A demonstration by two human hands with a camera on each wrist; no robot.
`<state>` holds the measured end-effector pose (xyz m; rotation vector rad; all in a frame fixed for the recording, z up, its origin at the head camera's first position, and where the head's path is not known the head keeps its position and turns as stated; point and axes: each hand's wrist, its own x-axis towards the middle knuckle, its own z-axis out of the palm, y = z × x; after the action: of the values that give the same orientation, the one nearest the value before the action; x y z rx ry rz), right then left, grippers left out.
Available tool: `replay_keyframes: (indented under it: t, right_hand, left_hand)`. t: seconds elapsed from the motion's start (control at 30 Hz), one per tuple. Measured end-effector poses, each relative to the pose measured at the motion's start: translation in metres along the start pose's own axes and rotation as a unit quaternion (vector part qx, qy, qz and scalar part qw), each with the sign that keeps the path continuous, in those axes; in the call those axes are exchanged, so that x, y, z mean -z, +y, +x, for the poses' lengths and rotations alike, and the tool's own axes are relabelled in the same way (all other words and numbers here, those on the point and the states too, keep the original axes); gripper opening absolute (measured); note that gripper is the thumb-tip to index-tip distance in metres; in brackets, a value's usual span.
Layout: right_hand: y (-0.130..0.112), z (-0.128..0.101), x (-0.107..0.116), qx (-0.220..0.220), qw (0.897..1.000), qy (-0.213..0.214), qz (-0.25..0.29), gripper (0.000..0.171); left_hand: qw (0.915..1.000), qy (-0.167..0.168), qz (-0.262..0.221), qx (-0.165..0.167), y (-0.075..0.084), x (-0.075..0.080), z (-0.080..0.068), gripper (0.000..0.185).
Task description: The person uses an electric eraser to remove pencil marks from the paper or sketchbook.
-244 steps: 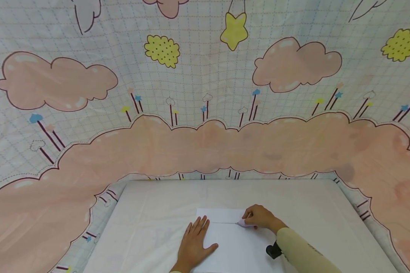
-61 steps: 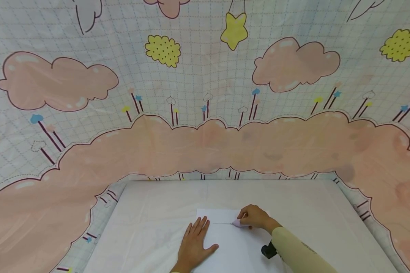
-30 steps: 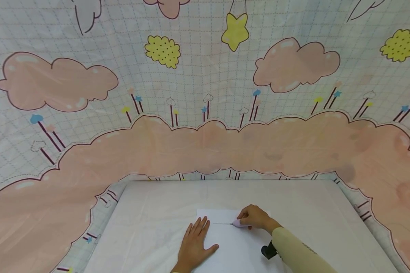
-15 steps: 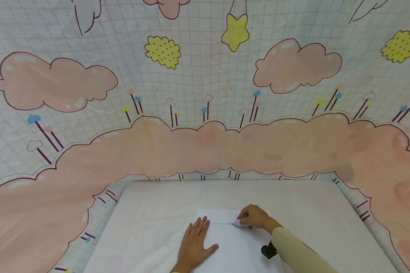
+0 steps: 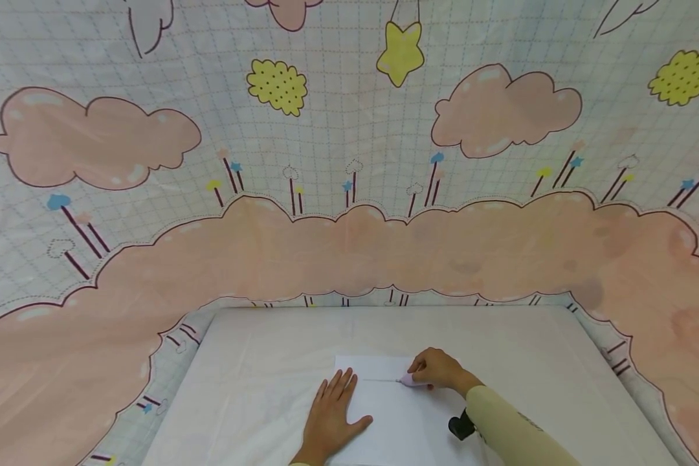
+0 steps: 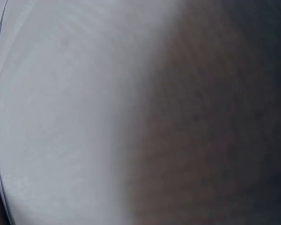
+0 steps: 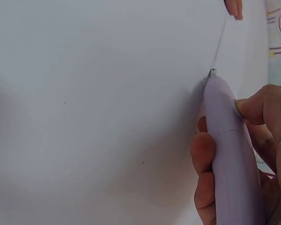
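Note:
A white sheet of paper (image 5: 404,427) lies on the table. My left hand (image 5: 333,414) rests flat on its left side, fingers straight and spread, thumb apart. My right hand (image 5: 441,370) grips a lilac utility knife (image 7: 234,159), with the thumb on its side near the front and the fingers curled round the body. The knife's small metal tip (image 7: 213,72) meets the paper at the end of a thin straight line (image 5: 378,380) near the far edge. Left fingertips (image 7: 234,9) show past that line in the right wrist view. The left wrist view is mostly blurred.
A white cloth covers the table (image 5: 268,349). A black device (image 5: 461,426) sits at the right wrist beside the pale sleeve (image 5: 512,427). Behind the table hangs a curtain (image 5: 349,252) printed with clouds and stars.
Since about eight seconds ago, my right hand and knife have shifted slightly left along the line. Over the last half second they have edged a little right. The left hand stays put.

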<state>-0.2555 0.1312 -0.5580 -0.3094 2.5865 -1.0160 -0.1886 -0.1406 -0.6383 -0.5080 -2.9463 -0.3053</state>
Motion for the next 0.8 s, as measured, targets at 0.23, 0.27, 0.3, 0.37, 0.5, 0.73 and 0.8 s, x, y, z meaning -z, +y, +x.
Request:
replay_keyframes:
  t: [0.23,0.27,0.3,0.37,0.5,0.73,0.8]
  right_hand:
    - [-0.0027,0.0036,-0.0045,0.008,1.000,0.001,0.002,0.008]
    - [-0.0031,0.0043,-0.0056,0.006,1.000,0.001,0.002,0.008]
    - [-0.0039,0.0048,-0.0063,0.006,1.000,0.002,0.004,0.008]
    - [-0.0048,0.0050,-0.0071,0.007,1.000,0.002,0.004,0.008]
    - [-0.0056,0.0040,-0.0056,0.007,1.000,0.000,-0.003,0.008]
    - [0.0004,0.0029,0.0012,0.003,1.000,0.000,-0.023,0.007]
    - [0.0021,0.0031,0.0020,0.007,1.000,-0.003,-0.024,0.008]
  left_hand:
    - [0.9999,-0.005,-0.006,0.006,0.0002,-0.0006,-0.0001,0.095]
    - [0.9999,-0.005,-0.006,0.007,0.0001,-0.0011,-0.0003,0.095]
    - [0.9999,-0.005,-0.006,0.007,0.0000,-0.0013,-0.0004,0.095]
    - [0.9999,-0.004,-0.007,0.007,0.0002,-0.0021,-0.0003,0.096]
    - [0.9999,0.010,-0.009,0.004,-0.0003,-0.0039,-0.0004,0.094]
    - [0.9988,0.045,-0.016,-0.006,-0.0001,-0.0032,-0.0018,0.079]
    - [0.9988,0.047,-0.012,-0.008,0.0002,-0.0027,-0.0020,0.079]
